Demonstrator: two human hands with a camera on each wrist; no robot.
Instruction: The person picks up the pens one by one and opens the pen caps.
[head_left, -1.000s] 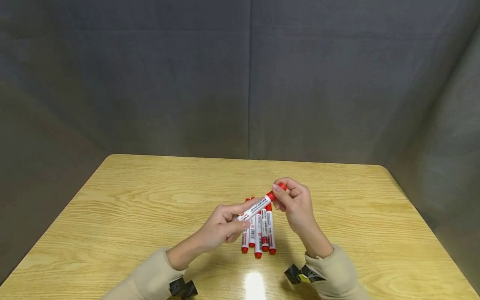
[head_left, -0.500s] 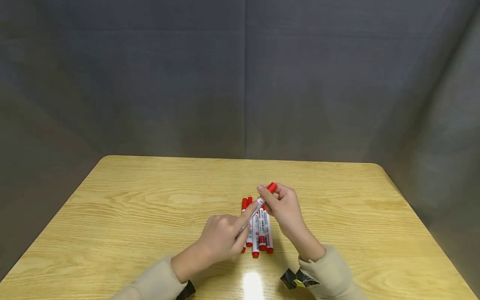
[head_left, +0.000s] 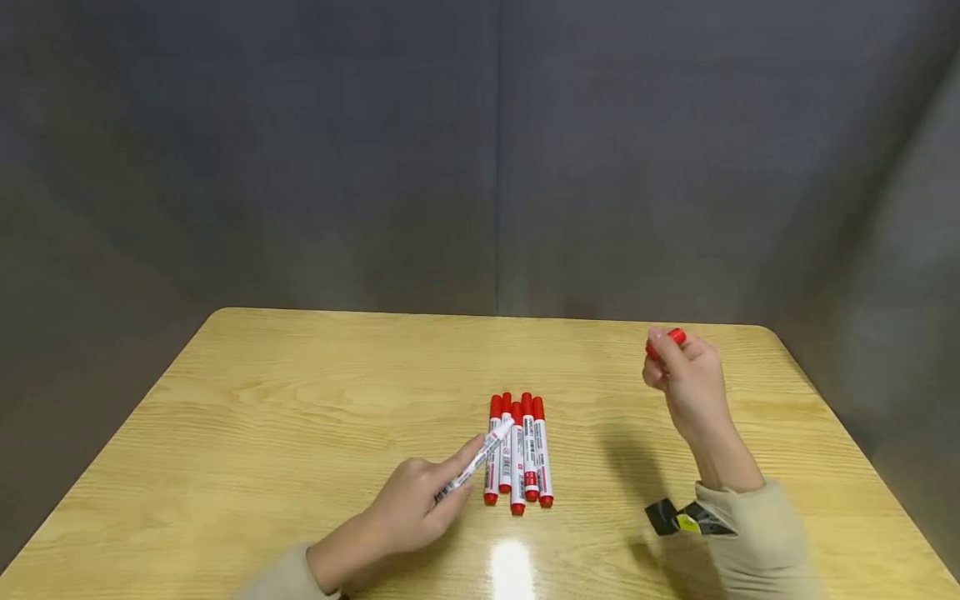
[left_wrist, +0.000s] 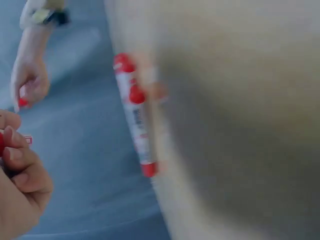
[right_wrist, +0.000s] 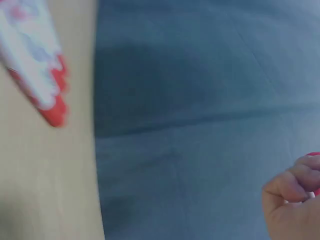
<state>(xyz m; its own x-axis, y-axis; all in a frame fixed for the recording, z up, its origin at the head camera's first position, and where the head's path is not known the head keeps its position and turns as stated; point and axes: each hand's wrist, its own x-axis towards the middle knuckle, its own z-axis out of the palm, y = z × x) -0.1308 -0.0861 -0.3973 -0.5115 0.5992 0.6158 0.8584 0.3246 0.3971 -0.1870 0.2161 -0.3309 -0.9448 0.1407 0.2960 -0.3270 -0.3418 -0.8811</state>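
Note:
In the head view my left hand [head_left: 408, 508] holds a white marker [head_left: 480, 457] between thumb and fingers, its uncapped white end pointing up and right. That end overlaps several red-capped markers [head_left: 518, 467] lying side by side on the table. My right hand [head_left: 692, 385], raised well to the right, pinches a red marker cap [head_left: 677, 337] between thumb and fingers. At the left edge of the left wrist view, my left hand [left_wrist: 22, 185] appears with curled fingers. The right wrist view catches my right hand [right_wrist: 295, 197] at its lower right, with a bit of red showing.
The wood-grain table [head_left: 300, 392] has rounded far corners. Behind it hangs a dark grey cloth [head_left: 337, 183], which also runs along both sides. Black wrist devices sit on the sleeves, one [head_left: 686, 518] plainly visible at the right cuff.
The cap has come off the marker. My right hand has moved right and up with the cap, while my left hand has drawn slightly down and left with the marker body.

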